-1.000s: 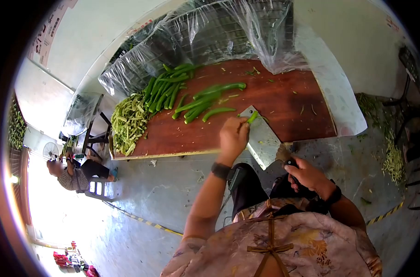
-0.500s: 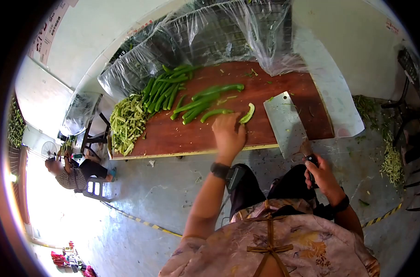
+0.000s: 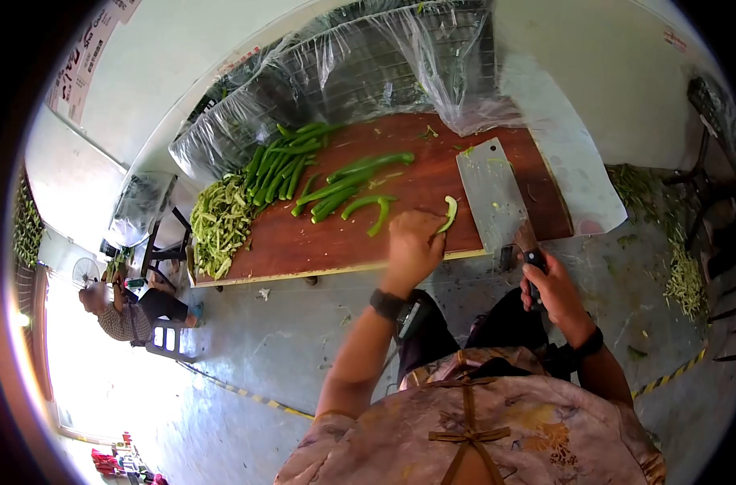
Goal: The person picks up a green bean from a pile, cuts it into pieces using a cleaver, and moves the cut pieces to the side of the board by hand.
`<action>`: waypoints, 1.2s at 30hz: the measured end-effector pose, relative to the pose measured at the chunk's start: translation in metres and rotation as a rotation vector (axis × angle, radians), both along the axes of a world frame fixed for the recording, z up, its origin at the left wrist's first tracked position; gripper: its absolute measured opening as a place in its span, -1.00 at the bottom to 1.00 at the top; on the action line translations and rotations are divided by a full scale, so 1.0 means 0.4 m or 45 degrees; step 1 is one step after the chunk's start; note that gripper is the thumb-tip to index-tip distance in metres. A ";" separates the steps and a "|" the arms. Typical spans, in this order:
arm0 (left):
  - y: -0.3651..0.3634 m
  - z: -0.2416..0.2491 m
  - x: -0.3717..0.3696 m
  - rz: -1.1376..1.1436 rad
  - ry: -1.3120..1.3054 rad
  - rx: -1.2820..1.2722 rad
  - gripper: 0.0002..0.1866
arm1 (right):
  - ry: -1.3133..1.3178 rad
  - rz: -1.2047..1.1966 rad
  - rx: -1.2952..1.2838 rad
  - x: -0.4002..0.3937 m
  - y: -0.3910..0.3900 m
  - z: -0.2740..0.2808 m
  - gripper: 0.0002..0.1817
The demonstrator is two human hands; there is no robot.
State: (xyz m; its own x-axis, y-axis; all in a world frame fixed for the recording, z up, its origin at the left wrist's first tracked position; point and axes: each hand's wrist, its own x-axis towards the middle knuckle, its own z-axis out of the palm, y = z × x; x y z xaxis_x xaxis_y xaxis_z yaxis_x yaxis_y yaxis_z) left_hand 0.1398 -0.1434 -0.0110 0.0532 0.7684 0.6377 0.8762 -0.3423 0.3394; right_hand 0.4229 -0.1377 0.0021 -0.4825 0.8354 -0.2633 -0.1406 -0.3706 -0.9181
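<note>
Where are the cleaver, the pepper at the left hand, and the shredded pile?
cleaver (image 3: 491, 192), head view, middle of the flat blade.
green pepper (image 3: 450, 213), head view, its curved middle by the left hand's fingers.
shredded pile (image 3: 219, 225), head view, centre of the heap.

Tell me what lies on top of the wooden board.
On the wooden board lie whole green peppers, a heap of shredded pepper, the cleaver blade and the left hand on one pepper piece. The wood under the heap is hidden.
</note>
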 end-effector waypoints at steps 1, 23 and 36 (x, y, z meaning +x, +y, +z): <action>0.000 0.004 0.011 -0.027 -0.037 0.005 -0.77 | -0.001 -0.004 0.001 -0.011 0.009 -0.001 -0.71; 0.028 -0.003 0.035 0.142 -0.009 0.028 -0.68 | -0.048 -0.190 0.311 -0.210 0.095 -0.021 -0.83; 0.030 -0.006 0.038 0.158 -0.010 -0.022 -0.69 | -0.185 -0.246 0.302 -0.244 0.109 -0.016 -0.85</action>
